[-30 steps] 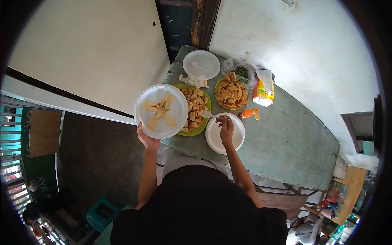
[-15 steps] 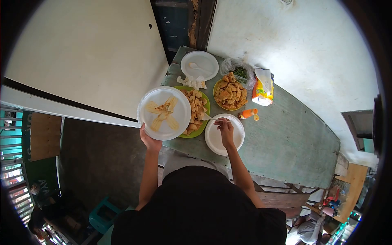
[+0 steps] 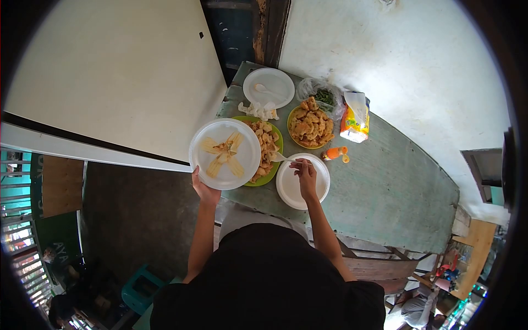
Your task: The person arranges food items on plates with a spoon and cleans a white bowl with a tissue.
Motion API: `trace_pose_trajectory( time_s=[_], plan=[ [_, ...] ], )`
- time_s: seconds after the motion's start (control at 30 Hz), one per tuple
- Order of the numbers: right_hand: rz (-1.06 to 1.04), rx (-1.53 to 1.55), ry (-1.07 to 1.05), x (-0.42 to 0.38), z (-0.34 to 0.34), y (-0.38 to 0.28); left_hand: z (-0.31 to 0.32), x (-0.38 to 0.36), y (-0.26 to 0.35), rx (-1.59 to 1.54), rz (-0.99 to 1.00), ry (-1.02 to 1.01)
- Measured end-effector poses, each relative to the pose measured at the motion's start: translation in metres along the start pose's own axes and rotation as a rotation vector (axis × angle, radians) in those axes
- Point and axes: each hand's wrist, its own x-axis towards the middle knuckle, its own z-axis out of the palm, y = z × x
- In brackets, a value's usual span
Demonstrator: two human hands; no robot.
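Note:
My left hand (image 3: 207, 187) grips the lower edge of a white plate (image 3: 213, 177) with pale yellow strips (image 3: 234, 165) laid in a cross. This plate is held over the left part of a green plate (image 3: 279, 144) of light brown food pieces (image 3: 266, 144). In my right hand (image 3: 306, 175) is a pale spoon or fork (image 3: 282, 158), its far end at the edge of those pieces. Beneath that hand sits a white plate (image 3: 302, 195) with nothing on it. A yellow plate (image 3: 301, 144) of fried food (image 3: 311, 125) stands beyond.
Around the greenish table (image 3: 385, 181) are an orange-capped bottle (image 3: 334, 153), a colourful packet (image 3: 355, 124), a plastic bag of greens (image 3: 324, 98), crumpled paper (image 3: 258, 111) and another white plate (image 3: 280, 82) with a spoon. A teal stool (image 3: 142, 289) stands lower left; people are at both lower corners.
My left hand and its plate have shifted slightly right and down. The right hand has hardly moved.

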Motion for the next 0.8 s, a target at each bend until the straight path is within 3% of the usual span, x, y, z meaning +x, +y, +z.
trace_pose_trajectory(
  time_s=[0.23,0.43,0.73,0.8],
  plan=[
    [-0.139,-0.005,0.092,-0.011,0.006,-0.055,0.007,0.002,-0.004,0.006,-0.024,-0.012],
    [-0.227,-0.041,0.030,-0.019,0.030,-0.101,0.020,0.001,-0.014,0.002,-0.143,-0.045],
    [-0.196,-0.049,-0.022,-0.028,0.068,-0.095,0.040,-0.003,-0.033,0.050,-0.204,-0.083],
    [-0.279,-0.103,0.001,-0.033,0.074,-0.092,0.040,-0.003,-0.036,0.052,-0.226,-0.086]
  ],
)
